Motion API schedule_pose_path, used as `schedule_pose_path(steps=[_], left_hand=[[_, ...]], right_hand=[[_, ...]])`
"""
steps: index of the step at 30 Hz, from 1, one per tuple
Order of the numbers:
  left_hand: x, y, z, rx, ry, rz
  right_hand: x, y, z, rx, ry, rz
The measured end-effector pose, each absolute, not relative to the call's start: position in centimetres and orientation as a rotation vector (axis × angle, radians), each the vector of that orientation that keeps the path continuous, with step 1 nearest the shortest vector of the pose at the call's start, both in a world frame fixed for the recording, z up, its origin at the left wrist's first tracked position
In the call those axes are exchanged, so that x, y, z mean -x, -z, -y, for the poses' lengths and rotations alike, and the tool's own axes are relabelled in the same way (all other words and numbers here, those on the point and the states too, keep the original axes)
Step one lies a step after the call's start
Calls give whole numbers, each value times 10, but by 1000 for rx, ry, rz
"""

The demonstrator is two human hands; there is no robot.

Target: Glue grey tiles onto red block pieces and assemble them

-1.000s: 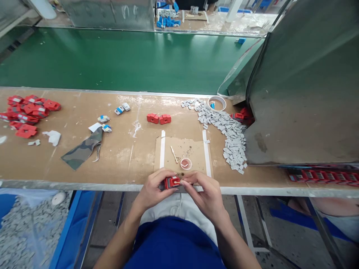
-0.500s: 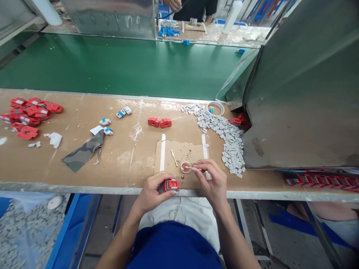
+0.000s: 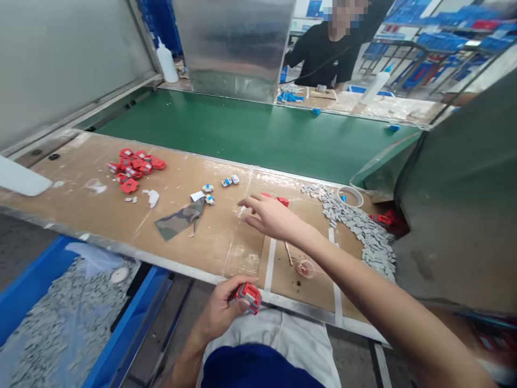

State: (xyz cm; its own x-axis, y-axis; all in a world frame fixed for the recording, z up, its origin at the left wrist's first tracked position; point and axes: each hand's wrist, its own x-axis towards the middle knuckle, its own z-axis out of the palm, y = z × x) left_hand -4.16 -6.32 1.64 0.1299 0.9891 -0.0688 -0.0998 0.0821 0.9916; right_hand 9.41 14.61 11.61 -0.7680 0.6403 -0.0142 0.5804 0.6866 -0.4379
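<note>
Here, reaching across the bench with a red part kept in the lap.

Left hand (image 3: 220, 310) closed around the red housing (image 3: 249, 296), below the bench edge (image 3: 194, 272). Right hand (image 3: 269, 215) stretched out, fingers loosely spread and seemingly empty, just short of the blue-and-white pieces (image 3: 220, 186); a red block (image 3: 283, 201) partly hidden behind it. Best done with a light fingertip pinch on one piece, housing held level.

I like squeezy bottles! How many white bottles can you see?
2. One white bottle stands at the far left corner of the green belt. The other white bottle stands on the far bench near the person in black. More may be hidden.
</note>
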Motion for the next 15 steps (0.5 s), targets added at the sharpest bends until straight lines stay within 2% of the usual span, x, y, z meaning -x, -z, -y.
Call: schedule_pose_path(steps=[4, 7, 11, 15], left_hand=[[43, -28, 81, -972, -1241, -961], [46, -33, 90, -901, -1350, -955], [55, -30, 94, -758, -1419, -969], [60, -25, 86, -711, -1433, -1032]], right_hand=[[6, -99, -192, 1174, -700, 2817], [42, -78, -197, 1209, -681, 2833], [47, -59, -185, 1186, -668, 2845], [26, -67, -173, 1150, -693, 2830]])
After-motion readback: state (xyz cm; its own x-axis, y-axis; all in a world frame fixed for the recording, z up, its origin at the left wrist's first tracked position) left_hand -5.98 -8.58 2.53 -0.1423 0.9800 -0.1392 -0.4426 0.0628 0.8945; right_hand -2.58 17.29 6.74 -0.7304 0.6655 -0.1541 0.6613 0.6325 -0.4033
